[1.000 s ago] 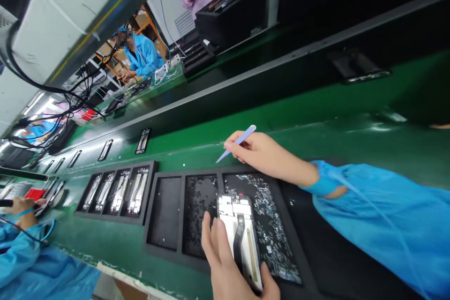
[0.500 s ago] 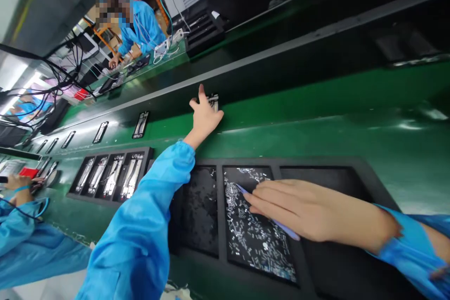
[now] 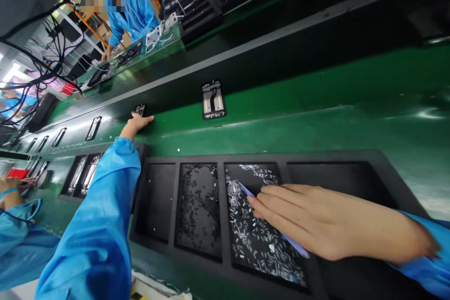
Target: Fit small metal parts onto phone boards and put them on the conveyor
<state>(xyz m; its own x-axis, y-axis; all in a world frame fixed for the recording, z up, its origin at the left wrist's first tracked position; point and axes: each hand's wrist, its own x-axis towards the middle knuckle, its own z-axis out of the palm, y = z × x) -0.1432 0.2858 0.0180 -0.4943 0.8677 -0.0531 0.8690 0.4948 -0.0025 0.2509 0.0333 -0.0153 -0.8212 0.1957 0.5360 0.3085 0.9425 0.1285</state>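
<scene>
My left hand (image 3: 138,123) is stretched far out over the green belt (image 3: 316,103), its fingers lying on a phone frame (image 3: 139,108) that it partly hides. Another phone frame (image 3: 213,99) lies alone on the belt to the right of that hand. My right hand (image 3: 316,225) rests on the black foam tray (image 3: 218,158) and pinches a lavender plastic stick (image 3: 245,190). The stick's tip is among small silvery parts (image 3: 253,239) in the tray's third compartment.
A second black tray (image 3: 72,183) with phone frames sits left of my sleeve. More phone frames (image 3: 93,127) line the belt toward the far left. A co-worker's hand (image 3: 9,192) works at the left edge; another person in blue (image 3: 131,7) sits across the line.
My left hand has let go of the phone frame it set on the belt and has moved left to the neighbouring frame. My right hand stays in the parts compartment with the stick.
</scene>
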